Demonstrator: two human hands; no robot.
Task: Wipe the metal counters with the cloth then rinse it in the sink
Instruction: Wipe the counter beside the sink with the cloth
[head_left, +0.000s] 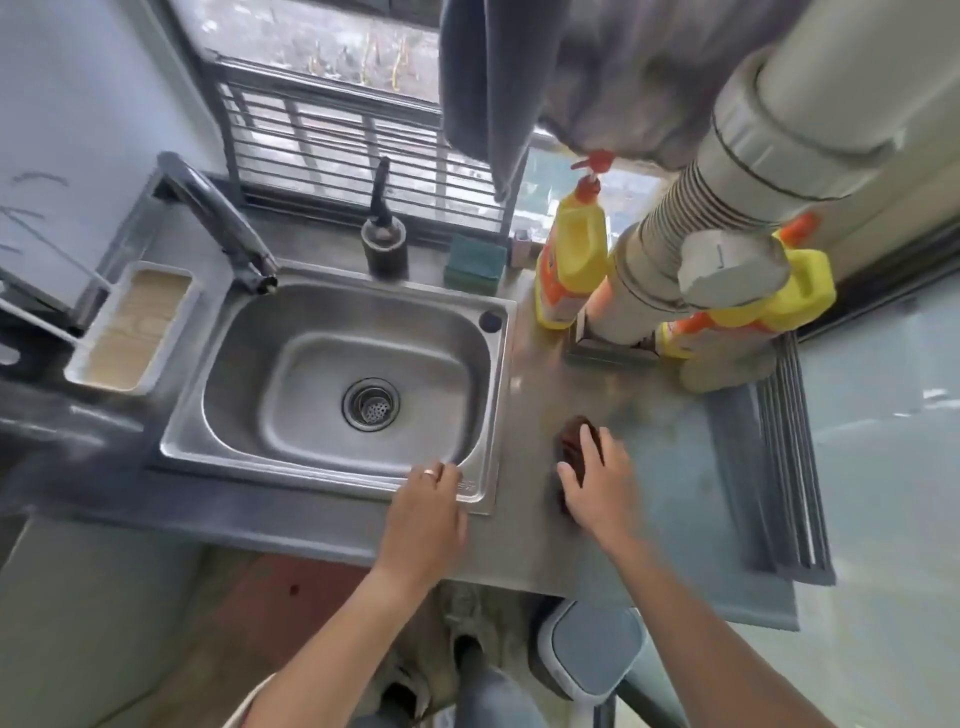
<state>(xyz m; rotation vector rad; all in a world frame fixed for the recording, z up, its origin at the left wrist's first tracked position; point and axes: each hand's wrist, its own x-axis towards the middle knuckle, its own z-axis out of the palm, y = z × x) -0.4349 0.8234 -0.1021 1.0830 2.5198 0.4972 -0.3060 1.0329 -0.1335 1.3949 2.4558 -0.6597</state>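
Note:
A dark brown cloth (574, 441) lies bunched on the metal counter (654, 467) just right of the sink. My right hand (597, 483) presses flat on top of it, fingers spread over the cloth. The steel sink (291, 374) is dry and holds nothing, with its drain strainer in the middle. My left hand (426, 512) rests on the sink's front right rim, palm down, holding nothing. A ring shows on one finger. The tap (223, 228) reaches over the sink's back left corner.
Two yellow spray bottles (571, 265) and a thick grey drain pipe (675, 249) stand at the counter's back. A green sponge (475, 262) and a dark brush holder (384, 244) sit behind the sink. A roll-up rack (774, 457) lies at the right edge. A white tray (132, 332) sits left.

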